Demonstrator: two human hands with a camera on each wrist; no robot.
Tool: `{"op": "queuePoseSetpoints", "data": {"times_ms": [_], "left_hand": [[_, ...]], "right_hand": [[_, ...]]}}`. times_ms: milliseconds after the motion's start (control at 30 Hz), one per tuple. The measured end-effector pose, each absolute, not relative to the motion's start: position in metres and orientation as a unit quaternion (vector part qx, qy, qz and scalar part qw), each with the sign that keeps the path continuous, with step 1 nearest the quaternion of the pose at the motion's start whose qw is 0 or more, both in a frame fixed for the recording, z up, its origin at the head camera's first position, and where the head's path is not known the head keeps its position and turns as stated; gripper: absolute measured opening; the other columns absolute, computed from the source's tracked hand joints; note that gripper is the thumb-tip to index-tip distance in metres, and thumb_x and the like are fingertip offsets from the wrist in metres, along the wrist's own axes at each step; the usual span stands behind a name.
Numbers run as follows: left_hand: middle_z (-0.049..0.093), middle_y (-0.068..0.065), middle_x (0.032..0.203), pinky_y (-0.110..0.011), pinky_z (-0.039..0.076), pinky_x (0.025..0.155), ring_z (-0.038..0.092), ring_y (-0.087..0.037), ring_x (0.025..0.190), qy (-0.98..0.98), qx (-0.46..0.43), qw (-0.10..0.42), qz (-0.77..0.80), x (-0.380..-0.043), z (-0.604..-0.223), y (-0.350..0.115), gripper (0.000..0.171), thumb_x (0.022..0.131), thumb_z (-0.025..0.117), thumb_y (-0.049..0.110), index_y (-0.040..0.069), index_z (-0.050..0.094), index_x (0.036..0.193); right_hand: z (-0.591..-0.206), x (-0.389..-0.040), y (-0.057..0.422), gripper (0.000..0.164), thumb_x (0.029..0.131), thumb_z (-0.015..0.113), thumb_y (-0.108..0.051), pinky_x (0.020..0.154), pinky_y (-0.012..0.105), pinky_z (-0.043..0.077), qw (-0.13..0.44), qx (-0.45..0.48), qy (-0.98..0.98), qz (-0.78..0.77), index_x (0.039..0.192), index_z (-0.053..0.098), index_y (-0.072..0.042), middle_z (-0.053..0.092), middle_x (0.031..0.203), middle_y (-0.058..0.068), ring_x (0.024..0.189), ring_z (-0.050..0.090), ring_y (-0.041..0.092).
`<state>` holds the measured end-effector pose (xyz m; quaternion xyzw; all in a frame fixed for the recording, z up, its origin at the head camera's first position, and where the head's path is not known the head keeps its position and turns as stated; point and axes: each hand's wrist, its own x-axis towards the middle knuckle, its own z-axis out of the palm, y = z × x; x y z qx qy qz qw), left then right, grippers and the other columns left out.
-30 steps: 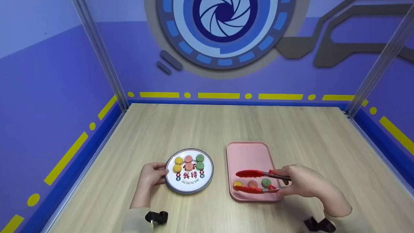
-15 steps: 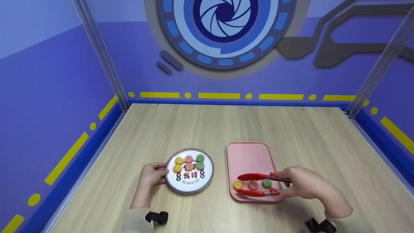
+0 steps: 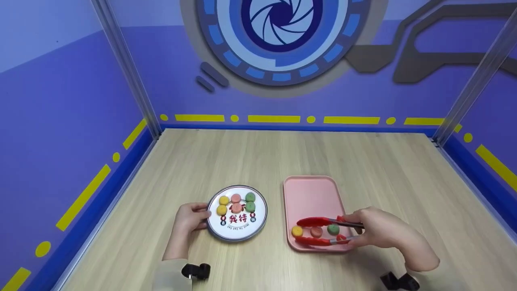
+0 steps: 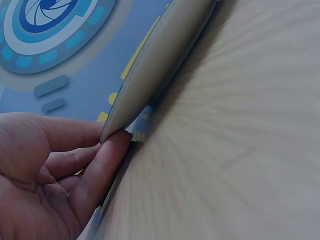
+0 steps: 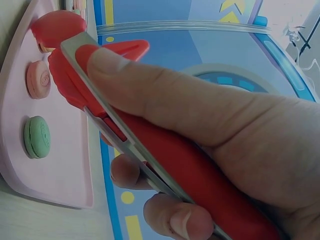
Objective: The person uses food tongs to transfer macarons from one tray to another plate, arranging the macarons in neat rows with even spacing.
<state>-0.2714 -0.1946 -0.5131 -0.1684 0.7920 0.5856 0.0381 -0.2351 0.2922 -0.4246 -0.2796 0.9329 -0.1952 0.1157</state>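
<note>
The counter [image 3: 258, 157] is pale wood, its grain running front to back. On its front half I see a round white plate [image 3: 237, 233], banded dark at the rim and printed with red characters. Right of it lies a pink tray [image 3: 311, 192], oblong and round-cornered, near the plate but not touching.

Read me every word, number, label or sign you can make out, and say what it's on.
"我待": large red characters on the white plate.
Round badges on either side of them: too small to read.
Curved line of print below them: too small to read.
Stamps on the tray's green cookie and pink cookie: too blurred.
Wall's round emblem: no letters visible.
</note>
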Motion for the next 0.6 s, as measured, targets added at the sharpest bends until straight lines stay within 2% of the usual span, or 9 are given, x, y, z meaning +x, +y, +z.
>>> {"op": "queuePoseSetpoints", "data": {"times_ms": [133, 400, 600], "left_hand": [[0.07, -0.028, 0.118, -0.027, 0.064, 0.063, 0.069, -0.011, 0.076, 0.791, -0.168, 0.038, 0.587, -0.2719, -0.5131, -0.1942, 0.038, 0.094, 0.067, -0.003, -0.011, 0.063, 0.131], [0.071, -0.027, 0.117, -0.027, 0.063, 0.062, 0.07, -0.013, 0.077, 0.789, -0.173, 0.036, 0.589, -0.2714, -0.513, -0.1935, 0.038, 0.093, 0.067, -0.004, -0.011, 0.063, 0.13], [0.072, -0.025, 0.115, -0.025, 0.063, 0.061, 0.069, -0.012, 0.073, 0.788, -0.171, 0.036, 0.591, -0.2712, -0.5134, -0.1933, 0.039, 0.093, 0.067, -0.005, -0.011, 0.062, 0.131]], "right_hand": [[-0.4243, -0.2339, 0.2906, 0.054, 0.075, 0.091, -0.033, 0.061, 0.021, 0.041, 0.123, -0.263, 0.937, -0.193, 0.12, 0.077, -0.007, 0.072, 0.091, -0.003, 0.073, 0.049, 0.006], [-0.4251, -0.2337, 0.291, 0.054, 0.076, 0.091, -0.036, 0.069, 0.025, 0.052, 0.115, -0.276, 0.936, -0.187, 0.12, 0.077, -0.007, 0.078, 0.107, 0.003, 0.081, 0.056, 0.005], [-0.4261, -0.2342, 0.2909, 0.055, 0.076, 0.09, -0.036, 0.068, 0.023, 0.051, 0.115, -0.272, 0.937, -0.188, 0.12, 0.077, -0.007, 0.078, 0.106, 0.003, 0.079, 0.055, 0.006]]}}
